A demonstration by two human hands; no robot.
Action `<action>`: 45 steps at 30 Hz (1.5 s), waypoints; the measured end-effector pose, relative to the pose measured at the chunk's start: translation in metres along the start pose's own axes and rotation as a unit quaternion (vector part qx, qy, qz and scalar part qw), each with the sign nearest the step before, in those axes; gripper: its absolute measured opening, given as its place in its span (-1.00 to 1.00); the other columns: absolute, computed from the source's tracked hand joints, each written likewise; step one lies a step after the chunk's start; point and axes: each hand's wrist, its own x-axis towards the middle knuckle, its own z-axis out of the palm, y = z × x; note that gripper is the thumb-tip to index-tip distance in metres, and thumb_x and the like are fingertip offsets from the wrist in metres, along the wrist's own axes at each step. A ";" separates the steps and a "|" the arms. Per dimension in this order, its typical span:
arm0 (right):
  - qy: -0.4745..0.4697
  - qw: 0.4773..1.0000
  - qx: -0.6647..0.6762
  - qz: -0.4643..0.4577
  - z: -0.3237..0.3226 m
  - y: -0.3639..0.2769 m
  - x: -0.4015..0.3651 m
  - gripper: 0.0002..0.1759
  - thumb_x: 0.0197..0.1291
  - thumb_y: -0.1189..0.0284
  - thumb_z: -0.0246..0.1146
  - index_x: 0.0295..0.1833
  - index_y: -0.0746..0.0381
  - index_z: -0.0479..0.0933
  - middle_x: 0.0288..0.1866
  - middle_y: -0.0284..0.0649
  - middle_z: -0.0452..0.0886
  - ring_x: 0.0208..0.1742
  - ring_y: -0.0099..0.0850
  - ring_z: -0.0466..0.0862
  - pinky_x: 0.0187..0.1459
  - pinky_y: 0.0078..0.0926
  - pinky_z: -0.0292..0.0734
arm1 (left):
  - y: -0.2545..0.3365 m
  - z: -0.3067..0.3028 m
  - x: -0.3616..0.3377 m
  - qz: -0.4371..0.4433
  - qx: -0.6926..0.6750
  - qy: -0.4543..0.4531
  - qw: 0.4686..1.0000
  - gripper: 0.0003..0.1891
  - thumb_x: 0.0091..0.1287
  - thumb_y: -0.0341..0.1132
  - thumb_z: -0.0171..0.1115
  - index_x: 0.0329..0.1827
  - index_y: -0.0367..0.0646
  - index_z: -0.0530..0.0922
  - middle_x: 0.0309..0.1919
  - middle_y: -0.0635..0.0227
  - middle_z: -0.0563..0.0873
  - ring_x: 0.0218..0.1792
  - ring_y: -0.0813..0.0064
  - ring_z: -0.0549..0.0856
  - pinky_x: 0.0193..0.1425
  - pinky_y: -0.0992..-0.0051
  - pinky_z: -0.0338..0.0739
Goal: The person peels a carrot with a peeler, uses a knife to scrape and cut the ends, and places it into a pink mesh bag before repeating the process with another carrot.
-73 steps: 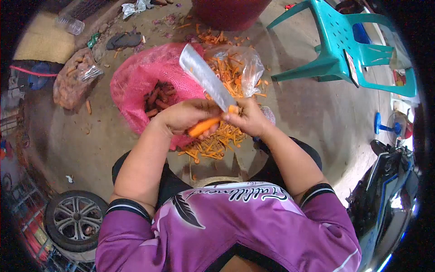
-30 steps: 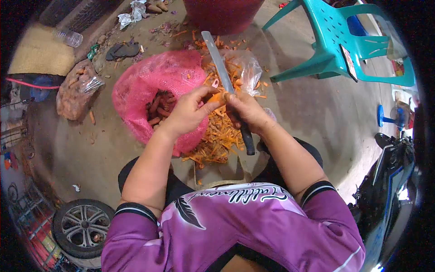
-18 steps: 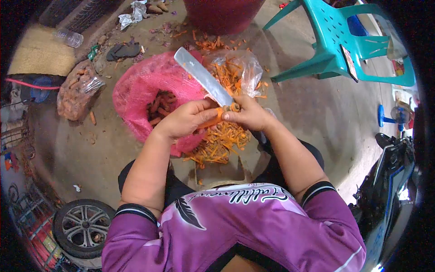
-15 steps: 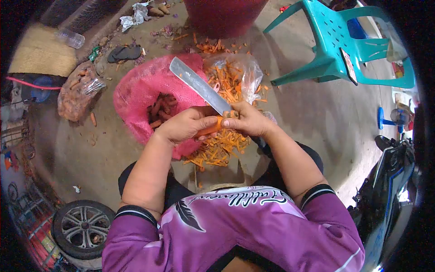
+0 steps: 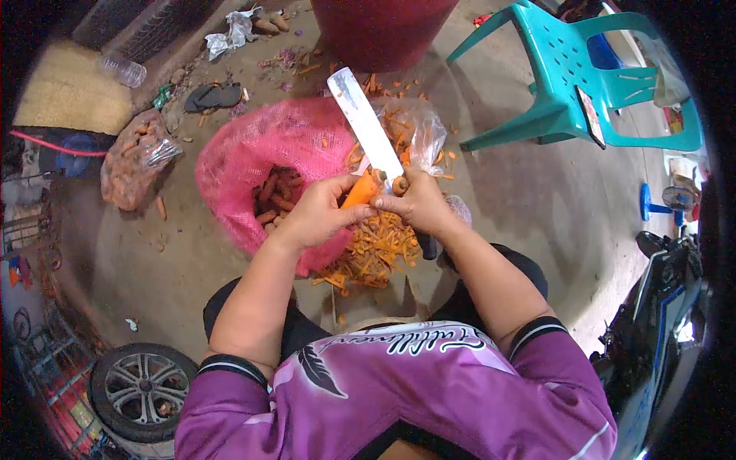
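My left hand (image 5: 326, 208) is closed around a bright orange peeled carrot (image 5: 360, 192), its stem end pointing up and away from me. A long, broad-bladed knife (image 5: 363, 115) is gripped in my right hand (image 5: 425, 203), its blade tilted up and slightly left, its dark handle showing below the palm. By the right fingers, at the base of the blade, is a small carrot top (image 5: 400, 185). The right thumb reaches across to the carrot. Under both hands lies a heap of orange peelings (image 5: 376, 249). Left of them, a pink mesh sack (image 5: 230, 165) gapes open over unpeeled carrots (image 5: 272, 192).
A clear plastic bag (image 5: 429, 134) and more peelings lie beyond my hands, before a large red tub (image 5: 379, 34). At right stands a green plastic chair (image 5: 529, 115). Leftward are a filled clear bag (image 5: 138, 165), dark slippers (image 5: 213, 96) and a wheel (image 5: 143, 383).
The knife blade has swung more upright and to the right. The carrot has been turned so its stem end now shows above my left fingers.
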 end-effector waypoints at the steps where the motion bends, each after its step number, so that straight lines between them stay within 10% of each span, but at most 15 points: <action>1: 0.008 1.000 0.000 -0.010 0.001 0.003 0.000 -0.35 -0.32 0.03 0.43 -0.29 0.37 0.44 -0.61 -0.24 0.49 -0.55 -0.46 0.52 -0.52 -0.50 0.39 | -0.001 0.000 0.000 -0.004 -0.013 -0.007 1.000 -0.72 0.10 -0.43 0.22 -0.12 -0.25 0.46 -0.39 0.49 0.53 -0.42 0.75 0.48 -0.36 0.69 0.41; 15: 0.044 0.999 -0.025 0.000 0.005 -0.004 -0.002 -0.48 -0.04 0.03 0.23 -0.33 0.35 0.50 -0.58 -0.16 0.54 -0.53 -0.42 0.54 -0.48 -0.42 0.42 | -0.011 0.009 0.008 0.021 0.035 0.030 0.999 -0.69 0.15 -0.42 0.16 -0.02 -0.27 0.43 -0.36 0.48 0.54 -0.44 0.75 0.50 -0.38 0.69 0.42; 18: -0.060 0.979 0.093 0.172 -0.002 -0.013 0.001 -0.48 -0.02 0.02 0.21 -0.34 0.36 0.51 -0.60 -0.19 0.53 -0.57 -0.47 0.51 -0.51 -0.44 0.41 | -0.009 0.016 0.008 0.037 -0.066 0.053 0.996 -0.63 0.18 -0.42 0.13 0.06 -0.28 0.36 -0.23 0.42 0.52 -0.35 0.72 0.50 -0.27 0.68 0.43; 21: -0.066 0.980 0.125 0.138 -0.003 -0.008 0.002 -0.48 -0.02 0.02 0.22 -0.31 0.35 0.52 -0.62 -0.23 0.51 -0.62 -0.53 0.47 -0.57 -0.49 0.38 | -0.006 0.011 0.006 -0.008 -0.141 0.031 0.989 -0.63 0.17 -0.45 0.13 0.05 -0.28 0.34 -0.18 0.39 0.50 -0.26 0.68 0.50 -0.18 0.67 0.43; 27: 0.018 0.996 0.043 0.075 0.009 -0.004 -0.002 -0.49 -0.05 0.04 0.25 -0.33 0.34 0.55 -0.62 -0.25 0.51 -0.64 -0.57 0.46 -0.61 -0.54 0.34 | -0.023 0.018 0.014 0.163 0.072 0.144 0.973 -0.73 0.07 -0.54 0.19 -0.16 -0.24 0.39 -0.31 0.41 0.50 -0.27 0.63 0.51 -0.16 0.63 0.44; 33: -0.023 0.985 0.116 0.124 0.009 -0.003 -0.004 -0.54 -0.02 0.08 0.23 -0.32 0.33 0.55 -0.63 -0.31 0.50 -0.64 -0.59 0.45 -0.60 -0.55 0.34 | -0.024 0.026 0.014 0.155 0.052 0.176 0.971 -0.75 0.08 -0.52 0.21 -0.19 -0.19 0.39 -0.23 0.42 0.50 -0.17 0.68 0.46 -0.07 0.63 0.39; 42: -0.062 0.976 0.129 0.164 0.011 -0.008 -0.005 -0.58 0.01 0.12 0.21 -0.29 0.31 0.52 -0.57 -0.35 0.51 -0.58 -0.60 0.45 -0.56 -0.58 0.35 | -0.027 0.036 0.013 0.297 0.325 0.322 0.838 -0.69 -0.10 -0.62 0.15 -0.23 -0.26 0.39 -0.36 0.12 0.44 -0.29 0.13 0.48 -0.19 0.34 0.38; 45: -0.036 0.980 0.171 0.099 0.013 -0.007 -0.005 -0.56 -0.01 0.10 0.22 -0.27 0.31 0.53 -0.58 -0.33 0.52 -0.55 -0.57 0.48 -0.50 -0.55 0.39 | -0.023 0.031 0.012 0.272 0.302 0.279 0.870 -0.69 -0.10 -0.59 0.16 -0.24 -0.27 0.39 -0.36 0.12 0.45 -0.29 0.13 0.48 -0.18 0.35 0.39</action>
